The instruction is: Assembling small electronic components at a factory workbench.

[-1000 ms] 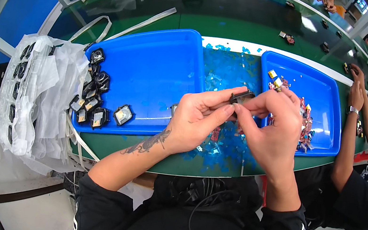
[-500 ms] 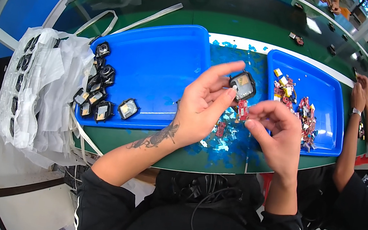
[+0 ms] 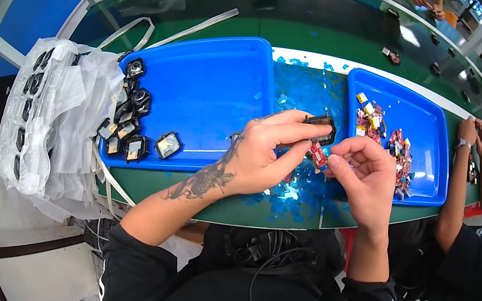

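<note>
My left hand (image 3: 265, 153) grips a black square watch-like casing (image 3: 327, 126) by its edges, its fingers reaching over the top. Just below the casing is a small red circuit board (image 3: 317, 154), pinched at its right side by the thumb and fingertips of my right hand (image 3: 368, 173). Whether the board is still joined to the casing is hidden by the fingers. Both hands are over the green table between two blue trays. Several similar black casings (image 3: 141, 100) lie at the left end of the left tray (image 3: 214, 78).
The right blue tray (image 3: 430, 116) holds a heap of red boards and small parts (image 3: 401, 156). Blue film scraps (image 3: 289, 201) litter the table. White packing sheets with casings (image 3: 50, 116) are stacked at far left. A co-worker's hands (image 3: 474, 132) are at right; casings lie on the dark surface beyond.
My left hand has turned over, palm downward, tipping the casing from face-up to nearly edge-on. The red board has shifted slightly downward with it. My right hand has hardly moved.
</note>
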Tool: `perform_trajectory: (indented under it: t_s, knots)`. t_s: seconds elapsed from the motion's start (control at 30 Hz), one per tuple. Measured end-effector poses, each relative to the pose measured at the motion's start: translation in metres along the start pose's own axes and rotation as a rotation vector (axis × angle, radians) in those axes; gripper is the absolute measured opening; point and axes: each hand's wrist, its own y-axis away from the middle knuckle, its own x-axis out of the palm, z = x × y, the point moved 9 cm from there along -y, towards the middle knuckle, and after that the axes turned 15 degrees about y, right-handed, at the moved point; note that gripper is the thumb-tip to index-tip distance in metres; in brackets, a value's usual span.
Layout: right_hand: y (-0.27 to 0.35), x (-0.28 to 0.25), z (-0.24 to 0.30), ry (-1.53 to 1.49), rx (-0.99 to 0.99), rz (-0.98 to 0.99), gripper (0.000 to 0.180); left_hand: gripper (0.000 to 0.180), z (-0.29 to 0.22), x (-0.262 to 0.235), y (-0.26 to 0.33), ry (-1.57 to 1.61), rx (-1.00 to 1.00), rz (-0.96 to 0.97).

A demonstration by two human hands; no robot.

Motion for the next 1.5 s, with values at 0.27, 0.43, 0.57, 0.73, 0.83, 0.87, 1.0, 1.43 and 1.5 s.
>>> perform_trajectory:
  t_s: [0.27, 0.43, 0.57, 0.73, 0.83, 0.87, 1.0, 1.43, 1.5]
  knots:
    - [-0.001, 0.002, -0.003, 0.069, 0.012, -0.022, 0.014, 0.030, 0.000, -0.003, -0.002, 0.050, 0.001, -0.015]
    - [-0.006, 0.001, -0.017, -0.215, 0.131, 0.047, 0.012, 0.028, -0.008, 0.004, -0.001, -0.072, 0.065, 0.111]
    - [-0.004, 0.006, -0.018, -0.258, 0.136, 0.125, 0.012, 0.023, -0.011, 0.002, -0.002, -0.167, 0.113, 0.119]
    - [-0.003, 0.004, -0.020, -0.178, 0.138, 0.092, 0.009, 0.014, 0.002, 0.001, -0.002, -0.054, -0.076, 0.069]
    - [-0.001, 0.003, -0.015, 0.002, 0.090, 0.055, 0.009, 0.012, 0.019, 0.001, 0.002, 0.103, -0.248, 0.014]
    - [0.000, 0.004, -0.017, -0.043, 0.125, 0.052, 0.009, 0.012, 0.019, 0.002, 0.001, 0.105, -0.250, 0.015]
    - [0.002, 0.007, -0.017, -0.126, 0.091, -0.006, 0.018, 0.014, 0.027, 0.004, 0.002, 0.163, -0.344, 0.001]
    - [0.003, 0.000, -0.004, 0.098, -0.093, -0.284, 0.028, 0.035, 0.029, 0.012, 0.007, 0.432, -0.316, -0.031]
    - [0.003, -0.003, -0.007, 0.053, -0.075, -0.300, 0.028, 0.035, 0.030, 0.012, 0.007, 0.426, -0.285, -0.025]
